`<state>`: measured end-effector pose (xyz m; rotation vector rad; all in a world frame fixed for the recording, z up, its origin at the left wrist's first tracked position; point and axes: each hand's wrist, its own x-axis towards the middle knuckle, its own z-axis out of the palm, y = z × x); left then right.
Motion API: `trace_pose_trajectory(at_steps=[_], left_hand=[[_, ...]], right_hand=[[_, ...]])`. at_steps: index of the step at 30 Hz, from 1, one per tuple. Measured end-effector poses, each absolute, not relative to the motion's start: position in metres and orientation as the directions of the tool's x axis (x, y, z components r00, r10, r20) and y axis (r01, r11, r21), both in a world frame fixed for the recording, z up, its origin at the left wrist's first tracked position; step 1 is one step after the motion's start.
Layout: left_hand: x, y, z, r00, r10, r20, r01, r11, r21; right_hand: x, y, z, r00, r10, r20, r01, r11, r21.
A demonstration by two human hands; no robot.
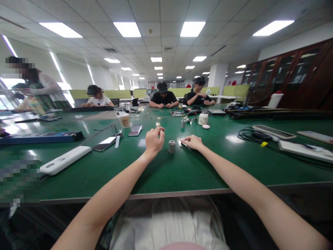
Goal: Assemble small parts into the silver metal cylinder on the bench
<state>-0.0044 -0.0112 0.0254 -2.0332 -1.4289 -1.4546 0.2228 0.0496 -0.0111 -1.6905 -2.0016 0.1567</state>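
Observation:
A small grey metal cylinder [171,147] stands upright on the green table, between my two hands. My left hand [155,140] is just left of it, raised over the table with fingers curled together; whatever may be inside them is hidden. To the right, my right hand [193,142] is low at the tabletop, thumb and fingers pinched together. Something small may be at its fingertips, but glare on the table blurs it. Neither hand touches the cylinder. Farther back stands a second metal cylinder [183,124], with a white jar [203,118] and a pink lid [206,127] nearby.
On the left lie a white power strip [66,160], a phone [104,143] and a cup [124,120]. Black cables [247,134] and a white device [304,148] lie on the right. Several people sit or stand around the far side, including a person in black [163,99].

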Motion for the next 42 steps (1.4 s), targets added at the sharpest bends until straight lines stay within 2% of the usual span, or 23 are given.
trace_pose_trajectory(at_steps=[9, 12, 16, 20, 32, 38, 42], left_hand=[[-0.005, -0.010, 0.025, 0.017, 0.565, 0.825, 0.818, -0.482, 0.313], [-0.005, -0.011, 0.026, 0.022, 0.566, 0.824, 0.821, -0.480, 0.308], [-0.004, -0.011, 0.025, 0.027, 0.571, 0.821, 0.825, -0.477, 0.304], [-0.003, -0.011, 0.024, 0.035, 0.575, 0.818, 0.826, -0.477, 0.300], [-0.002, -0.012, 0.024, 0.101, 0.636, 0.765, 0.807, -0.502, 0.311], [-0.001, -0.008, 0.021, 0.114, 0.680, 0.724, 0.690, -0.579, 0.435], [0.000, -0.005, 0.017, 0.165, 0.711, 0.684, 0.558, -0.639, 0.530]], right_hand=[[0.224, 0.049, -0.012, -0.123, 0.946, 0.299, 0.881, 0.242, -0.405], [0.217, 0.044, -0.008, -0.118, 0.906, 0.407, 0.839, 0.311, -0.447], [0.198, 0.032, -0.002, -0.170, 0.811, 0.560, 0.676, 0.510, -0.532], [0.183, 0.022, 0.000, -0.231, 0.751, 0.619, 0.590, 0.614, -0.525], [0.180, 0.015, 0.002, -0.320, 0.710, 0.627, 0.598, 0.665, -0.448], [0.183, 0.011, 0.009, -0.106, 0.764, 0.636, 0.569, 0.571, -0.592], [0.188, 0.010, 0.010, -0.129, 0.767, 0.628, 0.607, 0.562, -0.562]])
